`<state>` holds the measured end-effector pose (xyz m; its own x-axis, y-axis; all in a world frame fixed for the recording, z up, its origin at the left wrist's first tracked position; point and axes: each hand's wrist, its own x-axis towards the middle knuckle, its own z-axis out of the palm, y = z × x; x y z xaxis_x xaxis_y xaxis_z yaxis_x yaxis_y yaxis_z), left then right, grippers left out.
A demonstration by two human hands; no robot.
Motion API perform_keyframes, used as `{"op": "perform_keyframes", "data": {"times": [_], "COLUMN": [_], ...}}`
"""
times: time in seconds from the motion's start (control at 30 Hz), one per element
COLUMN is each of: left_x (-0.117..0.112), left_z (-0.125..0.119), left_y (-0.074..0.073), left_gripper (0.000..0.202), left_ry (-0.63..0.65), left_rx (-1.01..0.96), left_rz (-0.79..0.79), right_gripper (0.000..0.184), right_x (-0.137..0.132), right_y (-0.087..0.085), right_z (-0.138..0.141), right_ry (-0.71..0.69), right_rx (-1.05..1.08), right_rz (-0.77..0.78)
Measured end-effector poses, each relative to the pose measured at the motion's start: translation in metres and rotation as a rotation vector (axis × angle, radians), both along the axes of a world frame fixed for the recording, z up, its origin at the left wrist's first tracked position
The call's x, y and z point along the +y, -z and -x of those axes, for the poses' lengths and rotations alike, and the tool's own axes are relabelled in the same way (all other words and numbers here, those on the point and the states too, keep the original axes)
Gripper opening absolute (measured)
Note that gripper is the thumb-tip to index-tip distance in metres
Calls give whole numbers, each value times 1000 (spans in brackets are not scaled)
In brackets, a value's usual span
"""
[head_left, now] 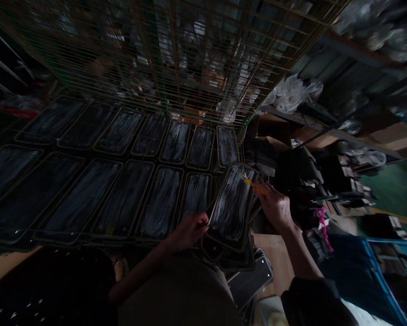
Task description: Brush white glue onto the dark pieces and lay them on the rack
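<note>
A dark rectangular panel (231,206) with rounded corners, a pale edge line and whitish streaks over its face lies tilted in front of me, on top of other dark panels. My left hand (193,226) pinches its lower left edge. Closed around a yellow-handled brush (250,180), my right hand (273,203) is over the upper right of the panel. The brush tip appears to touch the streaked surface. Left of it, similar dark panels, such as this streaked one (160,201), lie in two rows.
A wire mesh cage (203,54) rises behind the rows. To the right stand shelves with plastic-wrapped goods (291,93) and cardboard boxes (393,131). Below my right forearm is another dark piece (251,280). A blue bin (352,271) stands lower right.
</note>
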<state>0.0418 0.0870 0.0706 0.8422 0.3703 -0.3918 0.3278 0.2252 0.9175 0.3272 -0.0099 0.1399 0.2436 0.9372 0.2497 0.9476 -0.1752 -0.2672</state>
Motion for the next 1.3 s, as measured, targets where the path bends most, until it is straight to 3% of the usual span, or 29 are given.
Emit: {"op": "perform_keyframes", "data": {"times": [0.27, 0.5, 0.67, 0.87, 1.07, 1.3], "left_x": [-3, -3, -3, -5, -3, -3], "left_z": [-3, 1, -2, -5, -5, -9], "left_y": [0, 2, 3, 5, 4, 3], "left_gripper": [10, 18, 16, 10, 11, 15], "left_ry": [-28, -8, -27, -26, -9, -1], "left_rx": [44, -23, -17, 23, 19, 70], "left_rz": [28, 52, 31, 35, 13, 12], "right_gripper": [25, 24, 22, 24, 25, 20], "right_x": [-79, -122, -119, -116, -124, -103], "right_y": [-27, -45, -34, -8, -15, -12], "right_z": [77, 98, 108, 114, 86, 69], "right_ry": [-125, -96, 107, 211, 390, 354], "right_rx": [301, 601, 691, 746, 542, 339], "right_rz": [166, 199, 94, 71, -103, -246]}}
